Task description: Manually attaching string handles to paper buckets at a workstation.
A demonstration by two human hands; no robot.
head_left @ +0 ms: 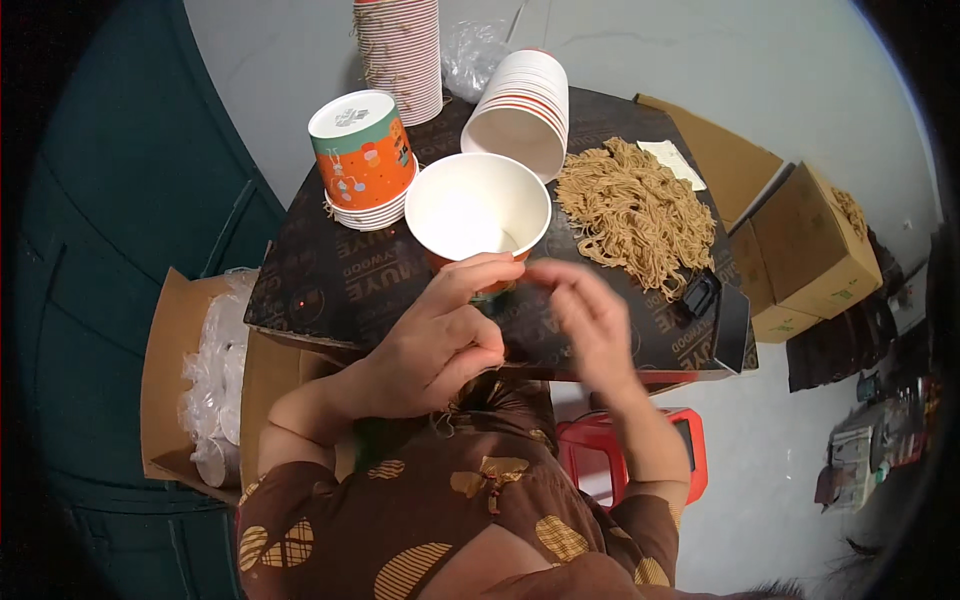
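Head view: an open paper tub (478,195) stands upright on the table (320,275), left of a tan cord heap (640,215). Left hand (440,330), fingers bent, at its near rim; right hand (592,325), blurred, just beside. Whether either grip holds anything cannot be told.

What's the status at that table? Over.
Left hand and right hand close together, near side of open cup. Cup mouth-up. Tilted cup stack beyond it; nothing seen blocking hands.
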